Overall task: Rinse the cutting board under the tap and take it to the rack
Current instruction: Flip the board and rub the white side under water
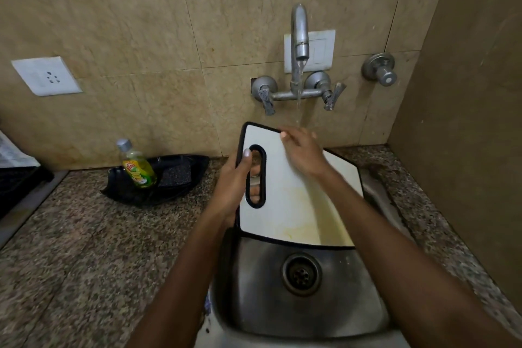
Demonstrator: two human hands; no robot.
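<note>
Both of your hands are on the cutting board [293,200], tilted over the sink's [254,291] far edge. Your left hand [236,183] is closed around its slotted handle edge; your right hand [302,152] lies open, flat near the top edge, under the tap's [300,34] running stream.

White, black-rimmed cutting board [293,206] tilts over the sink under the running tap [300,34].
</note>
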